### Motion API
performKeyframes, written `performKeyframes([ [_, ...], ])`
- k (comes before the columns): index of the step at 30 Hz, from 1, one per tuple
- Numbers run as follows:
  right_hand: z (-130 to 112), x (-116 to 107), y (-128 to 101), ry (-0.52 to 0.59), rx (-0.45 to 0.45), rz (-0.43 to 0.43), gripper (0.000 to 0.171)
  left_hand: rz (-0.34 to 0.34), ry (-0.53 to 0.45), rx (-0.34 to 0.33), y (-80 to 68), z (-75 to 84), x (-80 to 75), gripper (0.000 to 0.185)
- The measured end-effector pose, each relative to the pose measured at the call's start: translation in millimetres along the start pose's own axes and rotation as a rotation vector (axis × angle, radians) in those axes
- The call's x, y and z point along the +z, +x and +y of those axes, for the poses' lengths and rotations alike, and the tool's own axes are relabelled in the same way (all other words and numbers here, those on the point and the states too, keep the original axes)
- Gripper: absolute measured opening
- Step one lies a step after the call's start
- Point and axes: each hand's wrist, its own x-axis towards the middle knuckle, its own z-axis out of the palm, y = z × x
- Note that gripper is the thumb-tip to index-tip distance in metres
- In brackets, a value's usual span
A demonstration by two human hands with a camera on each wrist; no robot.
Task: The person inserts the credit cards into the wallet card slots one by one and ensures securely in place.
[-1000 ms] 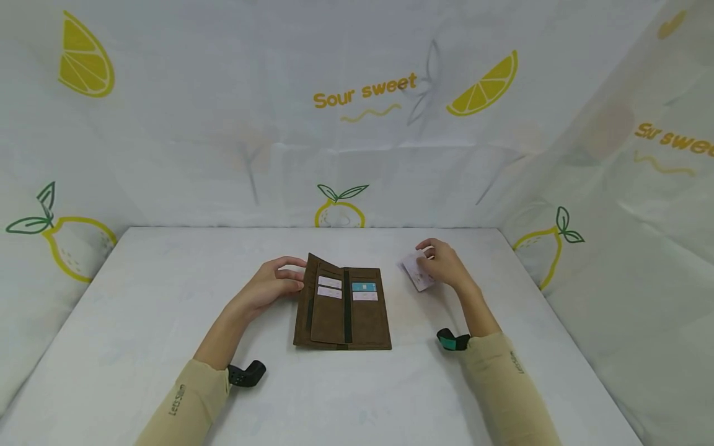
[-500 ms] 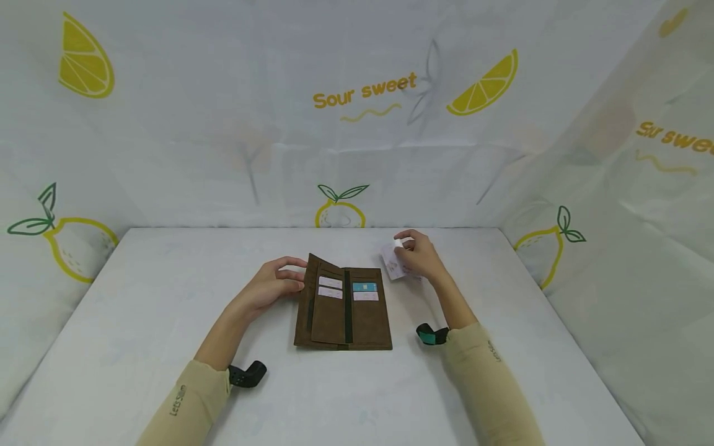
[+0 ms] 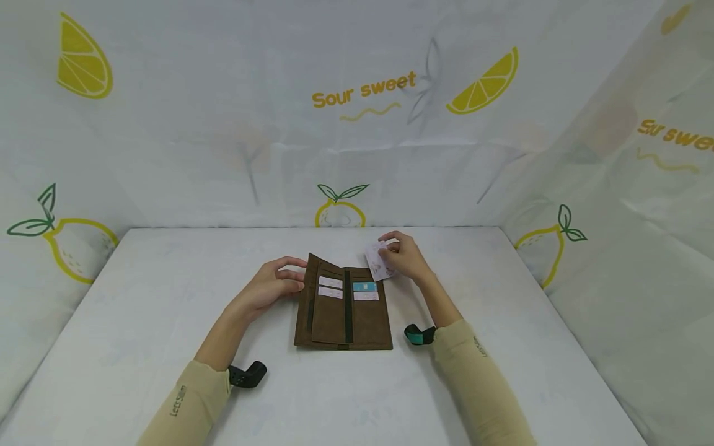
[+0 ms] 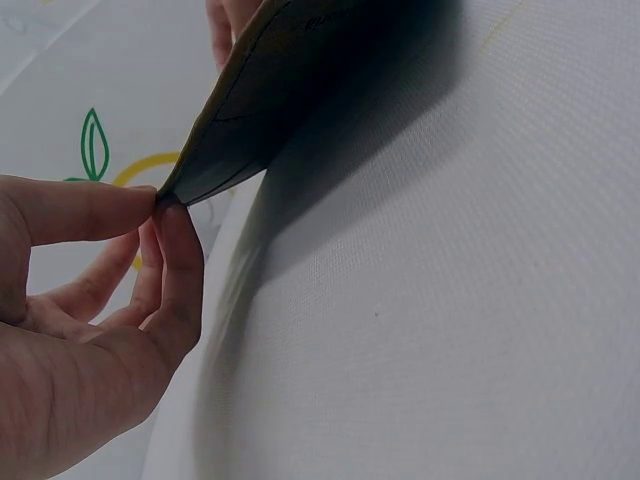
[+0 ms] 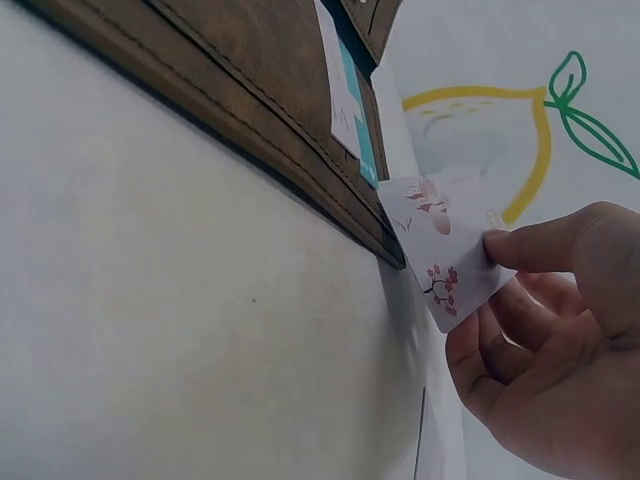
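Head view: the left hand (image 3: 273, 285) pinches the wallet (image 3: 343, 310) flap open; the right hand (image 3: 404, 257) grips a card (image 3: 377, 261) at its top edge — sliding it into a slot looks next, which calls for lining up its edge.

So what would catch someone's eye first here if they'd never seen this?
An open brown wallet lies mid-table with cards in its slots. The left hand pinches its raised left flap, while the right hand holds a white flower-printed card by the wallet's far right corner. Behind hangs a lemon-print cloth reading "Sour sweet".
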Motion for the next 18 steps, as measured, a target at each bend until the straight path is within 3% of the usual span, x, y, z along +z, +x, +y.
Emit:
performKeyframes([
  [18,-8.2,18.5,4.2,0.026,0.028,-0.048,0.032,0.003,0.003,0.001,-0.7,1.5,0.7,0.049],
])
